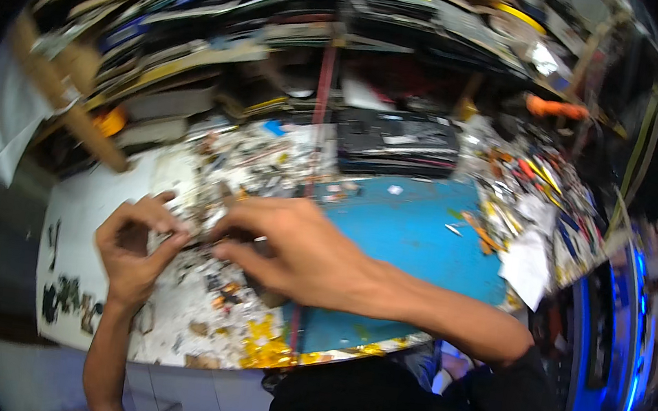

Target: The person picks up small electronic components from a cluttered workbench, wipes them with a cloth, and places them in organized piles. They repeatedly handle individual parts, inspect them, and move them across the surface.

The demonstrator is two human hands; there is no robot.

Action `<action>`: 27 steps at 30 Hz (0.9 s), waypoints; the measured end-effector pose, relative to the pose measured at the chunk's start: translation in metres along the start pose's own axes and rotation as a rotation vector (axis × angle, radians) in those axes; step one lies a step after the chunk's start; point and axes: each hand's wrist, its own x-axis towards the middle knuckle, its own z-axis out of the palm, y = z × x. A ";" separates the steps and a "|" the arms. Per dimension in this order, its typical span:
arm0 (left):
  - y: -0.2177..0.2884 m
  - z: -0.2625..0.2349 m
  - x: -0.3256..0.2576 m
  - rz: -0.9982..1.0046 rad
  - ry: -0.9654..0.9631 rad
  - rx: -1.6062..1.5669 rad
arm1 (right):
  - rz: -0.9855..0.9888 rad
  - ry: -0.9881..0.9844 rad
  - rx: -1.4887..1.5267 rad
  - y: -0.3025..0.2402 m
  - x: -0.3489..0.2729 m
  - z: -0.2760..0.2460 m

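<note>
Above the littered white part of the workbench, my two hands are close together, both smeared by motion. My left hand (133, 246) is curled, its thumb and forefinger pinched together. From the right, my right hand (299, 251) reaches across with its thumb and fingers also drawn into a pinch. Only a narrow gap separates the two sets of fingertips. Whatever they hold is too small and blurred to make out. Below lie many tiny loose parts and scraps (224, 287), some dark and some orange.
A blue work mat (416, 233) covers the bench's right half, with a stack of dark flat devices (398, 144) behind it. Hand tools (546, 179) and a crumpled white paper (527, 267) crowd the right end. Overloaded shelves (246, 14) rise behind. Small green boards (67, 295) lie far left.
</note>
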 end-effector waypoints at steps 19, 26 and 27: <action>0.007 0.000 0.009 0.179 -0.066 0.598 | -0.128 0.387 -0.443 -0.026 -0.060 -0.075; -0.008 -0.027 0.014 0.038 0.158 0.683 | 0.512 0.783 -1.019 0.004 -0.177 -0.119; -0.010 -0.028 0.015 0.057 0.168 0.695 | 0.564 0.775 -1.008 0.010 -0.186 -0.120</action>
